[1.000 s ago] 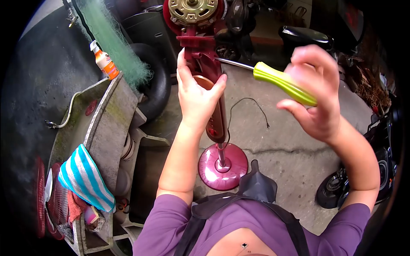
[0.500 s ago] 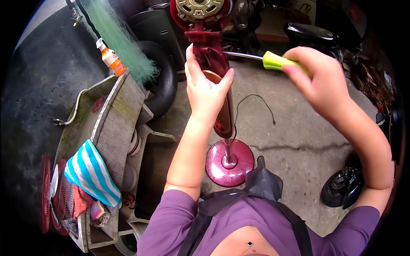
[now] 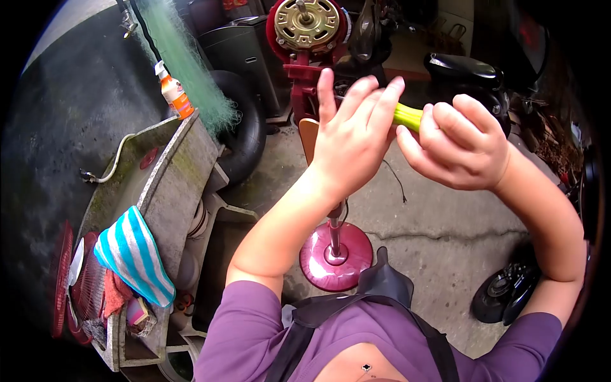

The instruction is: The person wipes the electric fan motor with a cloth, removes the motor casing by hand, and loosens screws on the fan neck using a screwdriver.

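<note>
A red stand fan with its motor (image 3: 307, 24) exposed rises from a round base (image 3: 336, 256). In my right hand (image 3: 459, 143) is the yellow-green handle of a screwdriver (image 3: 408, 117); my fingers are curled round it. My left hand (image 3: 359, 130) is raised in front of the fan's neck, fingers spread, its fingertips beside the front of the handle. Most of the metal shaft and its tip are hidden behind my left hand. Whether the left fingers touch the shaft is unclear.
At the left a concrete sink (image 3: 175, 156) bears an orange-and-white spray bottle (image 3: 175, 95) and a striped cloth (image 3: 135, 254). Red fan grilles (image 3: 86, 286) lean beside it. Behind are a black tyre (image 3: 245, 137) and a motorbike seat (image 3: 463, 69). A thin cable (image 3: 398, 181) hangs near the stand.
My left hand has let go of the fan's neck and moved right, up to the screwdriver. My right hand has shifted slightly left and down, its fingers still round the handle.
</note>
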The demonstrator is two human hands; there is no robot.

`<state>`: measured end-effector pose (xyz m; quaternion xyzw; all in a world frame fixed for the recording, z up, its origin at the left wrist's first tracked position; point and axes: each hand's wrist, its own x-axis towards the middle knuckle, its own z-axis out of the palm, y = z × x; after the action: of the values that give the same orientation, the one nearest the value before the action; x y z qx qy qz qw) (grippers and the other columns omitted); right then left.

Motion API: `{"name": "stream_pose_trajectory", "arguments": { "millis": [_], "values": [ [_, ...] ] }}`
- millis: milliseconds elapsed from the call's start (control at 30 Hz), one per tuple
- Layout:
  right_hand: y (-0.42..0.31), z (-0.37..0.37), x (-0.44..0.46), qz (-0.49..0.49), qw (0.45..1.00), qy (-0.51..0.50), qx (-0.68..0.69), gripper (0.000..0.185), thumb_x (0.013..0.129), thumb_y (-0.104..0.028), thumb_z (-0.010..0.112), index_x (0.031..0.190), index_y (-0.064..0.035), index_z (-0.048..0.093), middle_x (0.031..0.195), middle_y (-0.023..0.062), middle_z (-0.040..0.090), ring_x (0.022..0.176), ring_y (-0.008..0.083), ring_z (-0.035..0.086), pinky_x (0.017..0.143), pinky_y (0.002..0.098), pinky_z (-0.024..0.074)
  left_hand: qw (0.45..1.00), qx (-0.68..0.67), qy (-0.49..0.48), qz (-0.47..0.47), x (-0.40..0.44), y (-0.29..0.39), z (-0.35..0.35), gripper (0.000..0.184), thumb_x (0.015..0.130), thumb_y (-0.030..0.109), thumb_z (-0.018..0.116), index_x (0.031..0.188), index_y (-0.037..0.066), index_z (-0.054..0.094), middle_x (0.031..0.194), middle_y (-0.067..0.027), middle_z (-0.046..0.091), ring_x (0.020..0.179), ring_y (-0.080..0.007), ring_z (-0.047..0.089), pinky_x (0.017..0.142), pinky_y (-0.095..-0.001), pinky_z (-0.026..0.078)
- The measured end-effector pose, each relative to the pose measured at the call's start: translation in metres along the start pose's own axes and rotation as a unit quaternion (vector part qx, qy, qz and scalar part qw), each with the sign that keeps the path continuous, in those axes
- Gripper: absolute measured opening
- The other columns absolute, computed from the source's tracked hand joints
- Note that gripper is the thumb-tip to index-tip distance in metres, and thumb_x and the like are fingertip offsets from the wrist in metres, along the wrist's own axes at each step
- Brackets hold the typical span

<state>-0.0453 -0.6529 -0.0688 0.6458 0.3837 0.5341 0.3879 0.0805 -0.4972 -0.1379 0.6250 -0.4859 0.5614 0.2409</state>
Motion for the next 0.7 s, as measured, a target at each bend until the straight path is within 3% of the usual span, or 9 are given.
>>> {"name": "stream_pose_trajectory", "arguments": {
  "millis": [100,167,233,267,467,533,600,667,700],
  "values": [
    [-0.001,-0.017,0.004,0.267,0.938,0.000,0.221,0.040,0.073,-0.020,0.075,0.109,-0.0085,0.066,0.105,0.0079,0.060,0.094,0.0268,0.060,0.077,0.0371,0.0508,1.000,-0.006,0.006,0.005,0.005,-0.003,0.001,0.037,0.086,0.021,0.065,0.120,0.009,0.062,0.090,-0.0013,0.068,0.105,-0.0195,0.062,0.121,-0.0574,0.012],
    [-0.009,-0.037,0.011,0.577,0.668,-0.010,0.469,0.046,0.088,-0.040,0.070,0.118,-0.0056,0.060,0.106,0.0105,0.061,0.085,0.0230,0.063,0.068,0.0319,0.0515,0.998,-0.009,0.054,-0.024,0.001,-0.002,0.004,0.029,0.085,0.022,0.066,0.112,0.011,0.065,0.087,-0.0006,0.067,0.100,-0.0194,0.064,0.121,-0.0571,0.014],
    [0.001,-0.055,0.027,0.724,0.181,-0.097,0.659,0.054,0.099,-0.053,0.055,0.116,-0.0026,0.060,0.091,0.0087,0.061,0.058,0.0117,0.057,0.049,0.0229,0.0436,0.998,-0.002,0.061,-0.028,-0.003,-0.002,0.007,0.034,0.082,0.021,0.069,0.114,0.012,0.066,0.091,0.0008,0.068,0.100,-0.0191,0.064,0.121,-0.0551,0.013],
    [-0.001,-0.051,0.024,0.725,0.177,-0.098,0.659,0.054,0.099,-0.053,0.055,0.116,-0.0026,0.060,0.091,0.0087,0.061,0.058,0.0117,0.057,0.049,0.0229,0.0436,0.997,0.003,0.065,-0.029,-0.004,-0.001,0.007,0.039,0.079,0.019,0.073,0.117,0.013,0.067,0.095,0.0022,0.068,0.100,-0.0188,0.064,0.121,-0.0531,0.012],
    [-0.012,-0.031,0.008,0.731,0.260,-0.082,0.626,0.036,0.100,-0.037,0.057,0.118,-0.0059,0.062,0.079,0.0006,0.055,0.055,0.0045,0.042,0.052,0.0212,0.0329,0.936,-0.110,0.172,-0.286,-0.044,-0.028,0.006,0.121,0.066,0.044,0.089,0.156,0.002,0.020,0.152,-0.0258,0.026,0.138,-0.0438,0.029,0.116,-0.0541,0.024],
    [-0.023,-0.023,0.005,0.666,0.506,-0.100,0.540,0.029,0.092,-0.016,0.069,0.118,-0.0045,0.062,0.085,0.0023,0.054,0.071,0.0100,0.048,0.062,0.0238,0.0388,0.874,-0.262,-0.032,-0.407,-0.055,-0.047,0.002,0.114,0.072,0.035,0.088,0.153,-0.002,0.017,0.144,-0.0285,0.042,0.132,-0.0414,0.044,0.111,-0.0433,0.037],
    [-0.016,-0.015,-0.009,0.354,0.864,-0.103,0.343,0.036,0.081,-0.004,0.075,0.116,-0.0038,0.064,0.092,0.0061,0.053,0.075,0.0175,0.050,0.064,0.0283,0.0419,0.866,-0.240,-0.014,-0.437,-0.062,-0.045,0.009,0.108,0.073,0.034,0.087,0.151,-0.001,0.022,0.136,-0.0285,0.050,0.124,-0.0401,0.053,0.107,-0.0424,0.041],
    [0.001,-0.012,-0.014,0.063,0.977,-0.071,0.192,0.037,0.070,0.002,0.080,0.104,-0.0035,0.067,0.097,0.0081,0.052,0.077,0.0237,0.051,0.064,0.0340,0.0436,0.870,-0.240,-0.021,-0.431,-0.062,-0.045,0.010,0.107,0.073,0.036,0.086,0.151,0.000,0.023,0.135,-0.0283,0.052,0.122,-0.0404,0.054,0.104,-0.0429,0.042],
    [-0.002,-0.008,-0.020,0.098,0.969,-0.057,0.218,0.035,0.067,0.000,0.082,0.098,-0.0044,0.067,0.098,0.0077,0.051,0.079,0.0247,0.052,0.064,0.0358,0.0450,0.872,-0.239,-0.026,-0.426,-0.062,-0.045,0.010,0.106,0.072,0.037,0.086,0.150,0.000,0.024,0.133,-0.0280,0.054,0.120,-0.0407,0.056,0.102,-0.0434,0.044]
  ]
}}
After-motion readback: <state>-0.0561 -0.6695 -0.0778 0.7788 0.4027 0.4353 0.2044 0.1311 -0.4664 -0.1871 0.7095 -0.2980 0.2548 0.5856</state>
